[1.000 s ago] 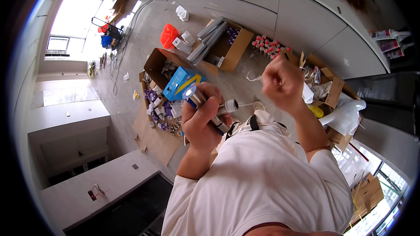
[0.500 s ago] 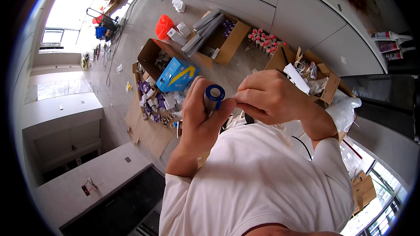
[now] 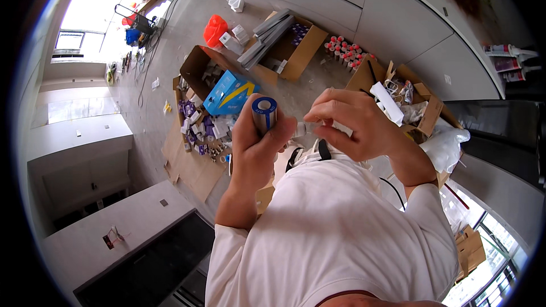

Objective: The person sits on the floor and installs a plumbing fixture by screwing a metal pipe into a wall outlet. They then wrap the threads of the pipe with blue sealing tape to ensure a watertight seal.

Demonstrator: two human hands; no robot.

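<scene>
Blue ring (image 3: 265,111) crowns the upper end of a metal tube (image 3: 262,122), and the tube stands inside the left hand (image 3: 255,139), whose fingers and thumb are wrapped firmly around it. Beside the left thumb a short pale piece (image 3: 300,129) sticks out toward the right hand (image 3: 355,122); if it belongs to the tube, I cannot say surely. Half a second ago the right fingertips were pinched together, very close to the left thumb — now they have parted and moved off a little, so this piece has come into view. For the work in hand it means, in my judgement, that the left hand alone carries the tube. The right fingers are loosely bent; whether something thin remains between them, I cannot tell. Both hands are in front of the white shirt (image 3: 335,222). Farther out, on the floor, there is a blue box (image 3: 230,92) near a heap of small boxes (image 3: 196,122), then grey strips (image 3: 266,40) lying over a cardboard box (image 3: 304,57), and red-topped bottles (image 3: 344,51) grouped beside it.
</scene>
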